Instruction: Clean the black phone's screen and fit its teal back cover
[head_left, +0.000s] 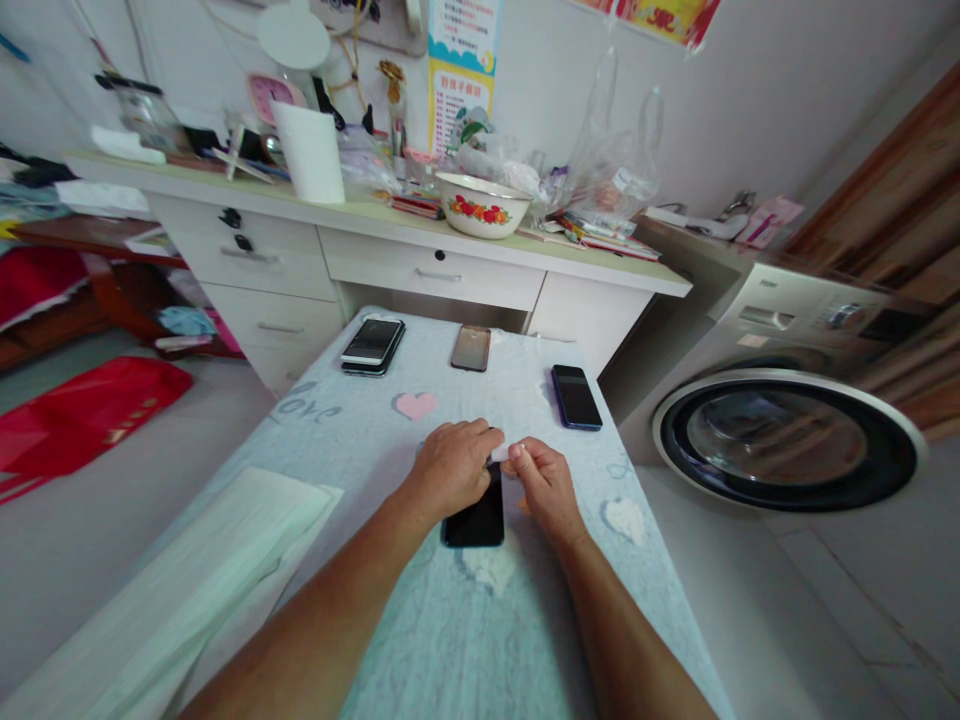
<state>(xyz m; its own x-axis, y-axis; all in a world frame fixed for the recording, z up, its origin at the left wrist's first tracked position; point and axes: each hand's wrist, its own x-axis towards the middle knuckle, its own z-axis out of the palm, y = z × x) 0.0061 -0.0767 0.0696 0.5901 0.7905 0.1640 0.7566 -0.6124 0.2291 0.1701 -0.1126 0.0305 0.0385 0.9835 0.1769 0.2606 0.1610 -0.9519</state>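
Observation:
A black smartphone (476,520) lies flat on the cloth-covered table, its upper part hidden under my left hand (457,462). The fingers of that hand are curled over the phone, with index finger and thumb closed at the left end of a small white strip (500,454). Just right of the phone, my right hand (541,482) pinches the strip's other end between thumb and bent index finger. Whether the strip is paper or film is too small to tell. A little orange patch shows beneath the right hand.
Beyond my hands lie a stack of phones (373,343), a clear brownish phone case (471,348) and a dark blue-edged phone (577,397). Folded pale cloth (195,590) covers the table's left side. A white desk (442,285) stands behind, a washing machine (780,400) to the right.

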